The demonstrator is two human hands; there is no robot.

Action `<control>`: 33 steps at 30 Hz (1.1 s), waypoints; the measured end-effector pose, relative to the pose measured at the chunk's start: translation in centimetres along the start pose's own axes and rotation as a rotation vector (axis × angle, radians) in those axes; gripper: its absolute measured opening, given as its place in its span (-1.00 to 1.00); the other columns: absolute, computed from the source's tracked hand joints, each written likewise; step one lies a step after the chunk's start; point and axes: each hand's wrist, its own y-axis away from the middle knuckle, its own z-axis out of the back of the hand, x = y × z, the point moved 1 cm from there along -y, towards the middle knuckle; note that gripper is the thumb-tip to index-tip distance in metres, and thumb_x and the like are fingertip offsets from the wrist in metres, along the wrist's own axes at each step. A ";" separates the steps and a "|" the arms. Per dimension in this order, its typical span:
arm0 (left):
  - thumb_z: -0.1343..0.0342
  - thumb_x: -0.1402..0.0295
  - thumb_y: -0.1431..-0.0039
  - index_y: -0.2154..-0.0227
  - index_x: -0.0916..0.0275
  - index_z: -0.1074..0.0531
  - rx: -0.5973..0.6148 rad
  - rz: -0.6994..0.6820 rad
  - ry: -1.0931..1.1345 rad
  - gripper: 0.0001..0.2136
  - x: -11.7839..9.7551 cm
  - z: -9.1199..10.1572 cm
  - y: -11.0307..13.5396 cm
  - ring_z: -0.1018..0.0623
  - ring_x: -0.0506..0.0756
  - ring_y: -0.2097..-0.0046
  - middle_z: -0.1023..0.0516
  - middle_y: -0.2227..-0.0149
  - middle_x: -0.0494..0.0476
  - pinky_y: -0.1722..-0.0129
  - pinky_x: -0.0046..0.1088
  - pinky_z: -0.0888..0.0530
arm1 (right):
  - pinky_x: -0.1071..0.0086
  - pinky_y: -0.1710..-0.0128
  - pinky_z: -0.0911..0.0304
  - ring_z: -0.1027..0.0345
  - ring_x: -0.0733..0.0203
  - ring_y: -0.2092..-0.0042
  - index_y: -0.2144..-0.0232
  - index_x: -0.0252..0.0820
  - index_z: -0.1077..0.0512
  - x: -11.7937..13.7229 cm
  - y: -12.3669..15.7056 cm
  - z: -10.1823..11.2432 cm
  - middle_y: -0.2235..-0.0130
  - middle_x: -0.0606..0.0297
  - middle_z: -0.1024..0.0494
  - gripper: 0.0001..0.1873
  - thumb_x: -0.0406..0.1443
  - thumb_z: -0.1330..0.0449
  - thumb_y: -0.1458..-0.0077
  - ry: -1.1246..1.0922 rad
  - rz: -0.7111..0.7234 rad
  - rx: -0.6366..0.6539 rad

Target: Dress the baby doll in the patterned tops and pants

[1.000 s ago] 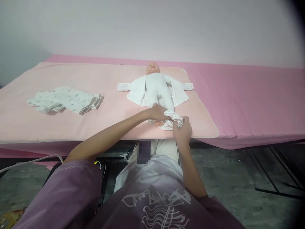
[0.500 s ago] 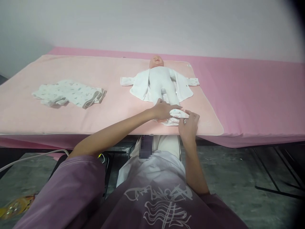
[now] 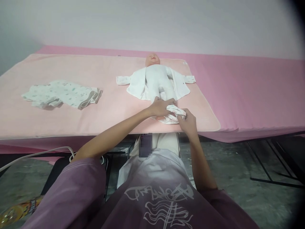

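Observation:
A baby doll [image 3: 157,79] lies on its back on a pale pink mat [image 3: 114,105], its white jacket [image 3: 138,87] spread open under it. At the doll's feet sits a bunched white patterned garment [image 3: 173,114]. My left hand [image 3: 159,107] grips its left side, fingers closed on the cloth. From the right, my right hand [image 3: 188,121] pinches the same garment. Both hands are near the mat's front edge.
A second folded patterned garment [image 3: 62,96] lies on the mat to the left. The mat covers a table with a darker pink sheet [image 3: 250,95]. A white cable [image 3: 35,155] and black table legs [image 3: 274,171] are below, above a grey floor.
Both hands have stayed on the bunched garment at the doll's feet, shifting it slightly up toward the doll's legs. The camera view has moved a little.

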 end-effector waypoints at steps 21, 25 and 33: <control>-0.20 0.29 -0.19 -0.20 0.12 -0.40 -0.324 -0.247 0.480 -0.50 3.5 1.1 1.5 -0.52 0.28 -0.21 -0.50 -0.23 0.21 -0.21 -0.18 -0.45 | 0.28 0.24 -0.18 -0.25 0.14 0.30 0.14 -0.03 -0.35 -0.2 -7.1 -1.4 0.34 0.39 -0.41 -0.74 -0.17 -0.33 -0.19 -0.218 0.283 0.114; -0.14 0.32 -0.24 -0.29 0.09 -0.44 -0.251 -0.243 0.235 -0.47 3.9 2.2 3.0 -0.55 0.30 -0.15 -0.60 -0.20 0.17 -0.16 -0.16 -0.46 | 0.30 0.21 -0.24 -0.31 0.11 0.23 0.13 -0.03 -0.40 0.2 -8.8 0.0 0.27 0.36 -0.47 -0.67 -0.08 -0.39 -0.17 -0.333 0.242 0.442; -0.15 0.24 -0.37 -0.30 0.10 -0.47 -0.328 -0.206 -0.203 -0.54 2.9 2.3 2.7 -0.48 0.39 -0.14 -0.65 -0.11 0.27 -0.20 0.02 -0.33 | 0.25 0.21 -0.29 -0.32 0.10 0.26 0.43 -0.09 -0.42 3.7 -11.2 2.7 0.38 0.26 -0.46 -0.35 0.30 -0.15 -0.36 -0.253 0.154 0.591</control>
